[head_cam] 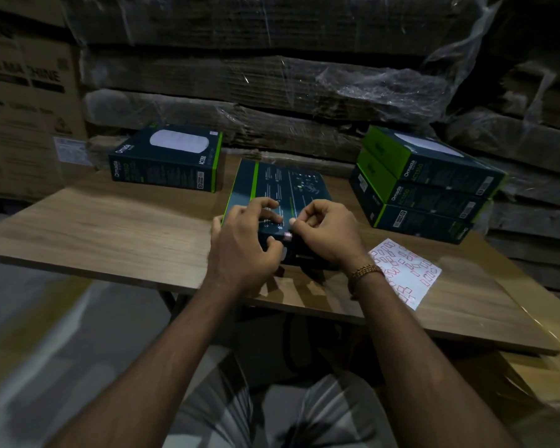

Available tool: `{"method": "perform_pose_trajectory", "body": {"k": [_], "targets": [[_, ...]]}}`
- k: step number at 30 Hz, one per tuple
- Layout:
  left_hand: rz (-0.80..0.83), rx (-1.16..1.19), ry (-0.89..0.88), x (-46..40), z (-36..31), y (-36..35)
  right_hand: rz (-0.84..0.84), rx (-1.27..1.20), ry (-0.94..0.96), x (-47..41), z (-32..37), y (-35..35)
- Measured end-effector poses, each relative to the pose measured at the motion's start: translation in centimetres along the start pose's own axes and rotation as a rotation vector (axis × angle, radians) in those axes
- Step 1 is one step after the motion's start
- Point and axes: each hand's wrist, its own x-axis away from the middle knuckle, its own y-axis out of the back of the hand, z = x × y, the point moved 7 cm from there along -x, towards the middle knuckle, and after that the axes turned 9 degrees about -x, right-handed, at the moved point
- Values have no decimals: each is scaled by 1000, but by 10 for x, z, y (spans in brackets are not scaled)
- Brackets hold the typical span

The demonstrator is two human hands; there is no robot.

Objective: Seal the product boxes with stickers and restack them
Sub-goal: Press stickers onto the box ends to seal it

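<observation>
A dark blue-green product box lies flat on the wooden table, its near end toward me. My left hand grips that near end, fingers on top and thumb against the front flap. My right hand pinches a small pinkish sticker at the box's front edge. A sticker sheet with several red-outlined stickers lies right of my right wrist. One single box sits at the back left. A stack of three boxes stands at the right.
Plastic-wrapped flattened cardboard is piled behind the table. Large brown cartons stand at the left. Another carton lies low at the right, past the table's near edge.
</observation>
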Motion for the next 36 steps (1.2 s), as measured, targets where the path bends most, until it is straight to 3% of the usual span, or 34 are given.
{"method": "perform_pose_trajectory", "body": {"k": [8, 19, 36], "targets": [[-3, 23, 3, -1, 1, -1, 53, -173, -33, 4, -7, 5], [-48, -35, -24, 3, -1, 1, 44, -15, 22, 2, 0, 1], [-32, -61, -23, 2, 1, 0, 70, -60, 37, 4, -1, 0]]}}
